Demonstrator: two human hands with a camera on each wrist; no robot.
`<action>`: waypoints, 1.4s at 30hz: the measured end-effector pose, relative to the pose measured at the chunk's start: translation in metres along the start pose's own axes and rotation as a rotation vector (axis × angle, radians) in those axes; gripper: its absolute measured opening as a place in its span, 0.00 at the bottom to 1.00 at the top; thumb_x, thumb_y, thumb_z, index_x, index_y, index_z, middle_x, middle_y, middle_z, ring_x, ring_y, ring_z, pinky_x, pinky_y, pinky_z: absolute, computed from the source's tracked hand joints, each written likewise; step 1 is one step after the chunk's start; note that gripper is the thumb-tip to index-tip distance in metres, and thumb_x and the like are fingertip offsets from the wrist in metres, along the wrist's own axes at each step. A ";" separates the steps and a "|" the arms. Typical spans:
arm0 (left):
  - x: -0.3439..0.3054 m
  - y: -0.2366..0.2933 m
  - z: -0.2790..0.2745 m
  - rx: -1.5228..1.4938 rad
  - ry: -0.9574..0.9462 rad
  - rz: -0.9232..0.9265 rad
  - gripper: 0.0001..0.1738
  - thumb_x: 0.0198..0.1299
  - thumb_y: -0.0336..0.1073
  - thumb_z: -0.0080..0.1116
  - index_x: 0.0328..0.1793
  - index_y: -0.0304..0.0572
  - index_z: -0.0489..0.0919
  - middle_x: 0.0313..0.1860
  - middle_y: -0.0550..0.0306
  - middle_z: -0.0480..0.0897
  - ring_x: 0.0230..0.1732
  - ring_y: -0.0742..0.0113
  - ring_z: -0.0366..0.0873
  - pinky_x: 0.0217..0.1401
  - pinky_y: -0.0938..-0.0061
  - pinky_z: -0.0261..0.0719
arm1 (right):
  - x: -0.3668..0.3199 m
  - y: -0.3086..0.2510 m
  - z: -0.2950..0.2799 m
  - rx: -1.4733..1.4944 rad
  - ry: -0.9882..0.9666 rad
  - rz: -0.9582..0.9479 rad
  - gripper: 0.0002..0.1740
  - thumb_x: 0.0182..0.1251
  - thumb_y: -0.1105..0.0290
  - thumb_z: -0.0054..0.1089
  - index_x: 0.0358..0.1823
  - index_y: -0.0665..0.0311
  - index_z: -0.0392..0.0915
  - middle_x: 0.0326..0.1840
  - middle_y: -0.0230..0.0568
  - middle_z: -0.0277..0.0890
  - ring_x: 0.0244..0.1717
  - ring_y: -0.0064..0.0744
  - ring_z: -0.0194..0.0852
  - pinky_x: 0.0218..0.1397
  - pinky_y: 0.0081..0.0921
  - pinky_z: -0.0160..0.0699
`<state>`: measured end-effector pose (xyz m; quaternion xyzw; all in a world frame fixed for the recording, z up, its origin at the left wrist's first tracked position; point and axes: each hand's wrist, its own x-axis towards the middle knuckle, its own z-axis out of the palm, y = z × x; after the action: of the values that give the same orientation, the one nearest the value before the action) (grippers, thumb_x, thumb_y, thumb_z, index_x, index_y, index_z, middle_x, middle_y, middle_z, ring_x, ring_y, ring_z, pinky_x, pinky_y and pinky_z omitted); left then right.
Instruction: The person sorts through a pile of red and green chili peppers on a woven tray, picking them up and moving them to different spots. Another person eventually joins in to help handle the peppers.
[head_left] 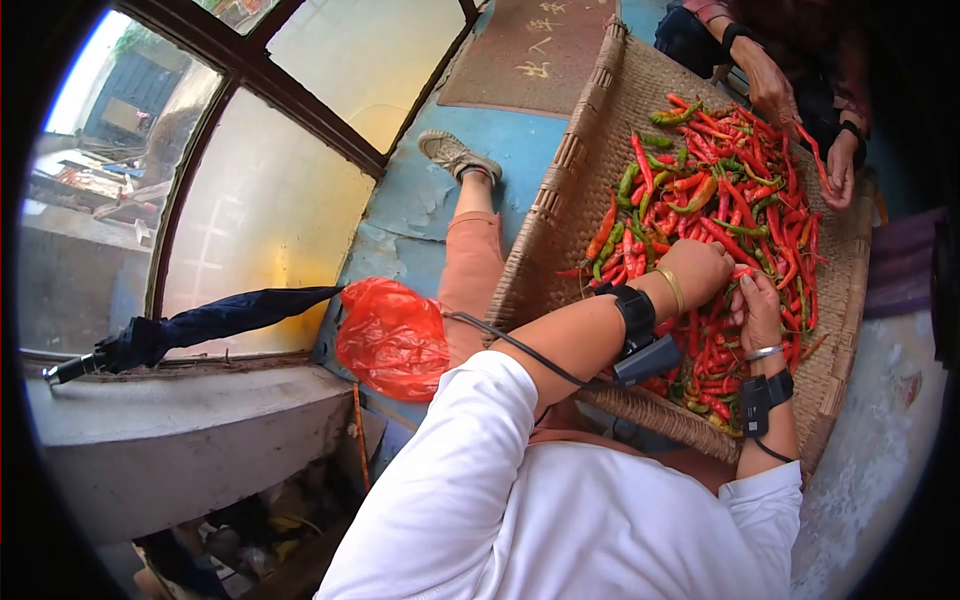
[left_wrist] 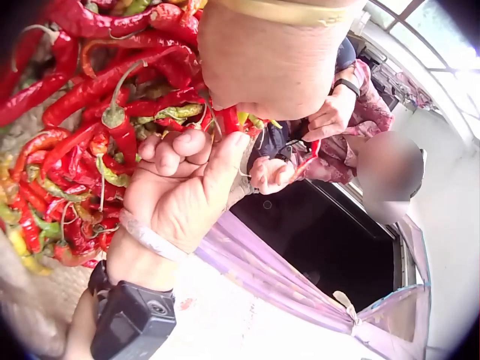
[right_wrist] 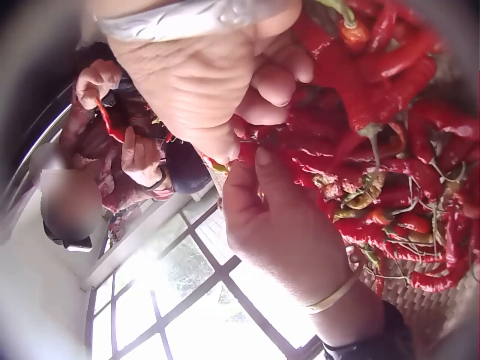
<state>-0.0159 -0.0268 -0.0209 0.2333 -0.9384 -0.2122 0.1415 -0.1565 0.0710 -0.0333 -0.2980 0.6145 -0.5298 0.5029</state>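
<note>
Both hands meet over a heap of red and green chili peppers [head_left: 735, 205] in a woven basket tray [head_left: 548, 215]. My left hand [head_left: 700, 268], with a gold bangle, pinches a red chili pepper [right_wrist: 247, 152] between thumb and curled fingers. My right hand [head_left: 757, 308], wearing a silver bangle, grips the same pepper from the other side, its thumb [left_wrist: 231, 154] close to the left hand. Most of that pepper is hidden by the fingers. Green shows beside the hands in the right wrist view.
Across the tray another person's hands [head_left: 775, 92] hold a long red chili pepper [head_left: 815, 158]. To the left lie a red plastic bag [head_left: 390, 325] and a folded dark umbrella [head_left: 230, 318] by the window [head_left: 270, 210]. A purple curtain [left_wrist: 277, 274] hangs on the right side.
</note>
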 end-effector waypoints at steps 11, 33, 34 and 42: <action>-0.005 0.001 0.005 0.029 -0.016 -0.012 0.10 0.51 0.37 0.49 0.36 0.42 0.75 0.35 0.53 0.76 0.31 0.56 0.78 0.28 0.65 0.77 | -0.002 0.001 0.004 -0.003 0.097 -0.048 0.10 0.60 0.63 0.53 0.35 0.62 0.73 0.19 0.27 0.69 0.15 0.13 0.62 0.18 0.10 0.61; -0.006 -0.011 0.006 0.044 0.006 -0.062 0.15 0.50 0.45 0.54 0.36 0.42 0.75 0.31 0.56 0.76 0.35 0.59 0.76 0.31 0.66 0.76 | -0.002 -0.046 -0.052 0.804 0.177 -0.154 0.23 0.67 0.58 0.43 0.55 0.68 0.64 0.32 0.36 0.76 0.26 0.17 0.67 0.22 0.14 0.68; -0.006 -0.010 0.006 0.048 -0.026 -0.086 0.15 0.50 0.45 0.54 0.38 0.42 0.75 0.32 0.56 0.76 0.35 0.58 0.76 0.31 0.66 0.76 | 0.000 -0.037 -0.052 0.703 0.139 -0.111 0.28 0.66 0.57 0.43 0.61 0.68 0.56 0.33 0.36 0.76 0.25 0.18 0.69 0.22 0.14 0.70; -0.008 -0.013 0.005 0.076 -0.056 -0.024 0.14 0.50 0.42 0.53 0.40 0.44 0.75 0.32 0.55 0.76 0.35 0.58 0.76 0.32 0.65 0.76 | -0.010 -0.018 -0.001 -0.356 -0.113 0.069 0.20 0.57 0.67 0.56 0.51 0.66 0.68 0.28 0.34 0.73 0.23 0.20 0.72 0.22 0.15 0.70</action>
<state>-0.0061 -0.0317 -0.0328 0.2437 -0.9465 -0.1845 0.1034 -0.1575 0.0760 -0.0136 -0.3902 0.6791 -0.3775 0.4941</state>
